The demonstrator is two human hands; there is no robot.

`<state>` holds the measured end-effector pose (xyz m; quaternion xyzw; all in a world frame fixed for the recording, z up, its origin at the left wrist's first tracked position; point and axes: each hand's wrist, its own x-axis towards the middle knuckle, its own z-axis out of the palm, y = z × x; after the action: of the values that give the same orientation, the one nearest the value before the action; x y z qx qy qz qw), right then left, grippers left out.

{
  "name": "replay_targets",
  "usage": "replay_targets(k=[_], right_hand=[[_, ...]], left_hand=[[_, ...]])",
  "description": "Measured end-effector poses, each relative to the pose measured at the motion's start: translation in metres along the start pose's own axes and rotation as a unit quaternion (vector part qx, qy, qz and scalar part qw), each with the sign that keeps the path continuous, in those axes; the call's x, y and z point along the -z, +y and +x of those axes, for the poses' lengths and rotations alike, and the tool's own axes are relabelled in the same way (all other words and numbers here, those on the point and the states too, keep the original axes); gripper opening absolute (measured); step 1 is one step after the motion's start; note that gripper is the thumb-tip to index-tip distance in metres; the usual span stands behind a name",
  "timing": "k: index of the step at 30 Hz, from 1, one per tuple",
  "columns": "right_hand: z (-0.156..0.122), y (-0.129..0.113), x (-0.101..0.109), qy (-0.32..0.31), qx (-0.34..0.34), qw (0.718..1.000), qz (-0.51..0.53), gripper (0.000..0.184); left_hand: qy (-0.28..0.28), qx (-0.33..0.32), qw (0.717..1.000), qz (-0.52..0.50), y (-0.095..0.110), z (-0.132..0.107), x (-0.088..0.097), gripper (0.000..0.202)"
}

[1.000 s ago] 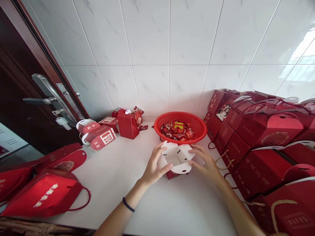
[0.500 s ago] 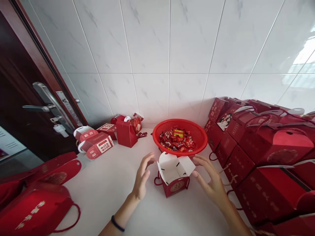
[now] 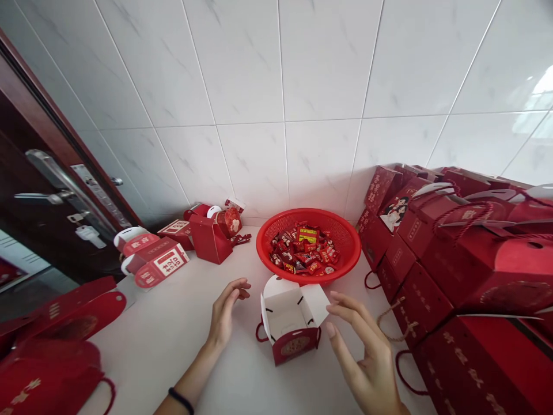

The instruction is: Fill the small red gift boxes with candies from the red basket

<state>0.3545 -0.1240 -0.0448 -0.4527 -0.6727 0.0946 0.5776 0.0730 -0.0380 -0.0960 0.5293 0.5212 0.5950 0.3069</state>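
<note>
A red gift box with a white inside stands upright on the white tabletop, its flaps spread and its interior showing no contents. Cord loops hang at its sides. To the left of the box is my left hand, fingers apart and slightly curled, not touching it. My right hand is at the box's right flap, fingers spread; the fingertips are close to the flap's edge, and contact is hard to tell. Just behind the box sits a red plastic basket with many red-wrapped candies in it.
Stacked red gift boxes fill the right side. Larger red boxes lie at the near left. Smaller red boxes stand farther back on the left, near a dark door with a metal handle. A tiled wall closes the back.
The view has shifted, so box and basket sit farther left in it. My left hand has drawn slightly away from the box; my right hand has come nearer the camera, still by the right flap.
</note>
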Motion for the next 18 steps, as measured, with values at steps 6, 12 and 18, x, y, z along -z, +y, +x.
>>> replay_targets(k=[6,12,18], right_hand=[[-0.005,0.001,0.0,-0.03,-0.009,0.999,0.024,0.016],[-0.004,0.0,-0.001,-0.027,-0.004,0.999,0.026,0.013],[0.0,0.003,-0.007,0.014,0.017,1.0,-0.012,0.014]], left_hand=[[0.061,-0.058,0.996,0.037,0.024,0.026,0.0,0.031],[-0.145,-0.143,0.962,0.183,0.085,0.104,-0.035,0.028],[-0.508,-0.04,0.738,0.444,0.089,0.145,-0.114,0.039]])
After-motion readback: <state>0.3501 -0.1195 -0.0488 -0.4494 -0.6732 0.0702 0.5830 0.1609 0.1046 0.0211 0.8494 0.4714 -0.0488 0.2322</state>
